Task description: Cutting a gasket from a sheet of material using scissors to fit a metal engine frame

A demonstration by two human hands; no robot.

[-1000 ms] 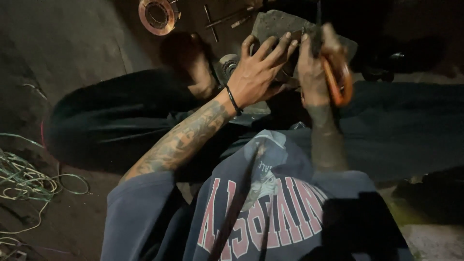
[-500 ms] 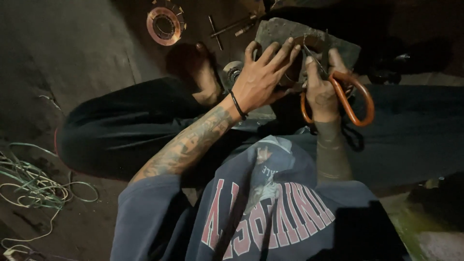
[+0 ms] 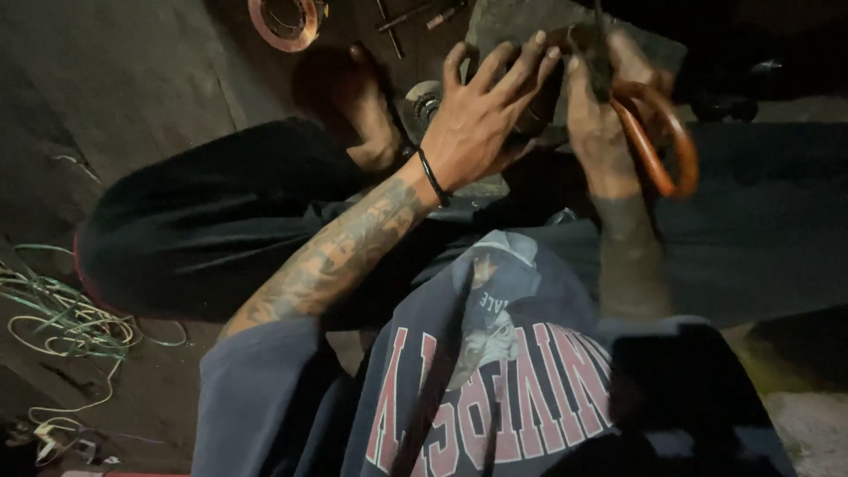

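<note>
dark, stained concrete floor point(image 3: 132, 79) fills the head view, dimly lit, with the person sitting on it, legs in black trousers folded in front.

compared with half a second ago the view has tipped closer over the hands: the copper wire coil point(image 3: 284, 18) now sits cut off at the top edge, and the right hand point(image 3: 599, 115) has drawn in beside the left, so both now work on the same spot.

the left hand point(image 3: 481, 119), a black band at its wrist, lies with fingers spread wide and flat over a dark part resting against a grey stone block point(image 3: 521, 22); it presses rather than grasps (what lies under the palm is hidden). the right hand is closed round a dark tool whose orange loop handles point(image 3: 662, 141) curve out to the right; whether its tip bites on anything i cannot tell. the shift suggests the part is now being steadied for the tool.

a round metal disc point(image 3: 426, 102) lies just beside the left wrist, next to a bare foot point(image 3: 353, 106). thin metal rods point(image 3: 397, 18) lie near the coil. a tangle of green wire point(image 3: 62, 314) sprawls well apart at the lower left.
</note>
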